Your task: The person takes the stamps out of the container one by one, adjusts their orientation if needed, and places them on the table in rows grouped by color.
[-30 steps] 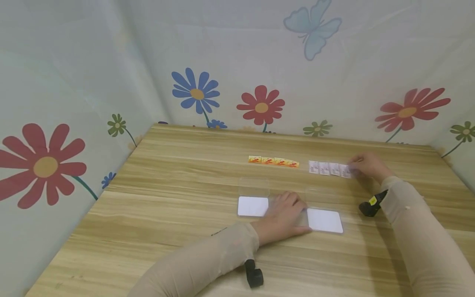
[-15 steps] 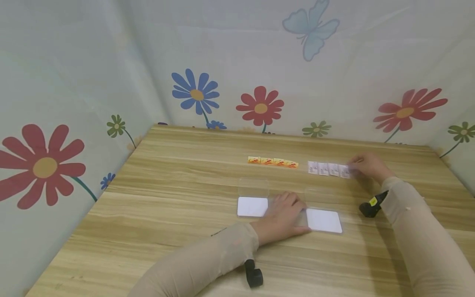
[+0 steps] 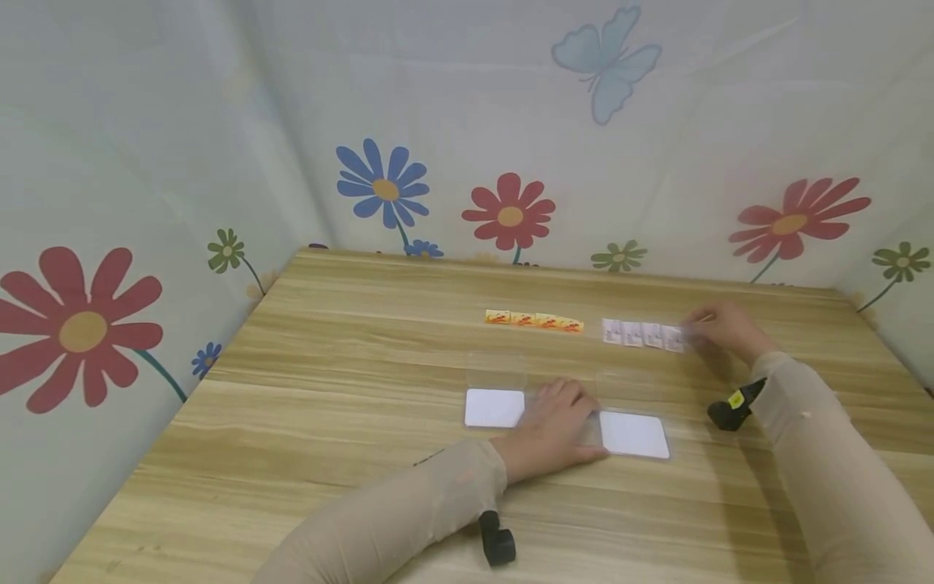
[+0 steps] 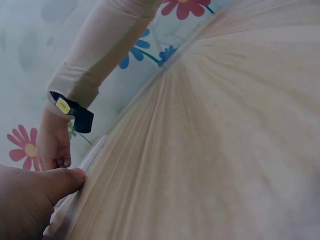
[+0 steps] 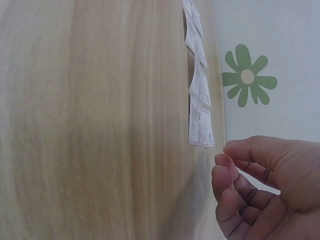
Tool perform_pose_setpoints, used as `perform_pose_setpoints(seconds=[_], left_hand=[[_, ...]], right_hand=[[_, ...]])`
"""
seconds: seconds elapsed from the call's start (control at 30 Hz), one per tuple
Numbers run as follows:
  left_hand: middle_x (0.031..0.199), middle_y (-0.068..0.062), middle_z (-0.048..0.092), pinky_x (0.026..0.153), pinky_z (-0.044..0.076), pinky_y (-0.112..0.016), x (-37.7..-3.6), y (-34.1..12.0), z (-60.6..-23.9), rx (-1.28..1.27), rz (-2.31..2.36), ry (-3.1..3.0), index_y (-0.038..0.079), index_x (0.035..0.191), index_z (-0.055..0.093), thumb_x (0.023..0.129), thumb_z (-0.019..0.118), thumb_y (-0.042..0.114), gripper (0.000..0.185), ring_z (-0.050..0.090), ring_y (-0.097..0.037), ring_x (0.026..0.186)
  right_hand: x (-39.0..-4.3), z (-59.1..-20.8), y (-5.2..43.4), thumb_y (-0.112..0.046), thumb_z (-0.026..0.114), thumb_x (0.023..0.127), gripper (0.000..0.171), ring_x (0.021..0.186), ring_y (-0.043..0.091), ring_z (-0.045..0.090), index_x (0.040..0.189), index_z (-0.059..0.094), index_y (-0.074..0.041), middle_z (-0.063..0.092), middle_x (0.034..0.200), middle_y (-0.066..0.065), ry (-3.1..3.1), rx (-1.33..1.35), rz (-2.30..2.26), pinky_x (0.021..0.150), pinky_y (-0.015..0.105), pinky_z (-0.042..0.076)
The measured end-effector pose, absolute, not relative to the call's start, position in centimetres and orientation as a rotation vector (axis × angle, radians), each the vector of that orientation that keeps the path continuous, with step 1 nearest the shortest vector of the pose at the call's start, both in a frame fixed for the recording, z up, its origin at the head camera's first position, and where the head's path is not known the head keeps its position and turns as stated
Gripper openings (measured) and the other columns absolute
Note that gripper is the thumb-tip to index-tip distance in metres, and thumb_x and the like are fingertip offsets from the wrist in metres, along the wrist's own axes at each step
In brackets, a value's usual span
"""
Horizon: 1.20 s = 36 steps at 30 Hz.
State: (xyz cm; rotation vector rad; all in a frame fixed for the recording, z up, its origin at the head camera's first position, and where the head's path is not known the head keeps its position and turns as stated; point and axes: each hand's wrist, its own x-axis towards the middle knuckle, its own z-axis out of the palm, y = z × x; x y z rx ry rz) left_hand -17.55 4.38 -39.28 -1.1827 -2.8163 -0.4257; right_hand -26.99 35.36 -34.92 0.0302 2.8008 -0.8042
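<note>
My left hand [image 3: 558, 422] lies flat, palm down, on the clear plastic between two white-bottomed clear boxes [image 3: 494, 407] [image 3: 633, 434]. In the left wrist view its thumb [image 4: 60, 182] rests against the clear box edge [image 4: 86, 159]. My right hand [image 3: 722, 328] sits at the right end of a row of white packets [image 3: 642, 334]. In the right wrist view my right hand [image 5: 255, 175] has its fingers curled. The thumb tip is at the corner of the last white packet [image 5: 201, 131], and nothing shows between the fingers. A row of orange packets [image 3: 534, 320] lies to the left.
The wooden table [image 3: 328, 389] is walled by flowered sheeting [image 3: 511, 211] at the back and both sides. Black wrist cameras [image 3: 498, 542] [image 3: 732, 404] hang under both beige sleeves. The open box lids [image 3: 496, 367] lie behind the white bases.
Both hands stay where they were. Only the head view tilts slightly.
</note>
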Motion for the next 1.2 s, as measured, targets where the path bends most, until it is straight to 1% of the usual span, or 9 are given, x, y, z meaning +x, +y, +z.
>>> perform_pose_setpoints(seconds=[0.27,0.5,0.6,0.73,0.83,1.0,1.1,1.2], left_hand=[[0.113,0.005,0.049,0.100,0.035,-0.031,-17.5,4.5,-39.3,-1.179,-0.422,-2.823,0.021,0.113,0.055,0.076,0.057,0.060,0.054,0.043,-0.012,0.111],[0.112,0.006,0.049,0.100,0.035,-0.031,-17.6,4.5,-39.6,-1.178,-0.442,-2.815,0.021,0.113,0.055,0.075,0.058,0.060,0.054,0.044,-0.012,0.110],[0.112,0.005,0.050,0.100,0.036,-0.031,-17.6,4.4,-39.6,-1.180,-0.442,-2.812,0.021,0.113,0.055,0.075,0.058,0.059,0.054,0.044,-0.012,0.110],[0.112,0.005,0.050,0.099,0.036,-0.030,-17.6,4.2,-39.4,-1.190,-0.446,-2.808,0.021,0.113,0.054,0.075,0.059,0.059,0.054,0.044,-0.012,0.110],[0.112,0.006,0.050,0.098,0.037,-0.029,-17.5,4.0,-39.1,-1.197,-0.475,-2.809,0.021,0.113,0.054,0.075,0.060,0.058,0.053,0.045,-0.011,0.109],[0.112,0.005,0.050,0.095,0.039,-0.028,-17.5,3.9,-38.5,-1.204,-0.448,-2.788,0.022,0.113,0.055,0.075,0.059,0.058,0.053,0.045,-0.011,0.107],[0.112,0.004,0.051,0.093,0.040,-0.029,-17.6,3.9,-38.0,-1.194,-0.363,-2.756,0.022,0.113,0.055,0.075,0.058,0.060,0.053,0.046,-0.012,0.107],[0.112,0.003,0.052,0.092,0.040,-0.029,-17.7,3.8,-37.4,-1.180,-0.296,-2.724,0.021,0.113,0.055,0.075,0.057,0.060,0.054,0.047,-0.013,0.106]], right_hand=[[-26.4,-34.6,35.5,-0.029,0.053,0.088,0.040,0.093,0.030,0.055,0.114,0.054,0.001,0.057,0.109,0.024,2.818,0.028,-0.790,0.071,0.034,0.048],[-25.6,-34.2,35.3,-0.028,0.050,0.091,0.039,0.094,0.033,0.056,0.115,0.052,0.002,0.054,0.113,0.028,2.847,-0.017,-0.821,0.070,0.036,0.049],[-25.2,-34.0,35.2,-0.027,0.047,0.092,0.039,0.092,0.033,0.058,0.116,0.051,0.003,0.053,0.113,0.031,2.851,-0.038,-0.845,0.071,0.038,0.050],[-24.6,-33.9,35.1,-0.027,0.045,0.093,0.039,0.086,0.031,0.060,0.116,0.050,0.004,0.053,0.113,0.033,2.867,-0.059,-0.874,0.067,0.036,0.051],[-24.2,-33.9,34.8,-0.028,0.046,0.093,0.039,0.087,0.031,0.059,0.116,0.050,0.003,0.052,0.113,0.033,2.881,-0.055,-0.878,0.066,0.035,0.050],[-23.5,-33.8,34.4,-0.031,0.047,0.092,0.040,0.099,0.039,0.053,0.115,0.051,0.001,0.052,0.115,0.030,2.926,-0.065,-0.837,0.075,0.045,0.048],[-23.1,-33.6,34.0,-0.031,0.047,0.092,0.041,0.102,0.042,0.052,0.116,0.051,0.002,0.054,0.114,0.030,2.970,-0.107,-0.814,0.078,0.050,0.046],[-22.7,-33.3,33.6,-0.032,0.046,0.092,0.044,0.102,0.042,0.052,0.120,0.048,0.002,0.053,0.115,0.029,2.976,-0.113,-0.813,0.080,0.052,0.045]])
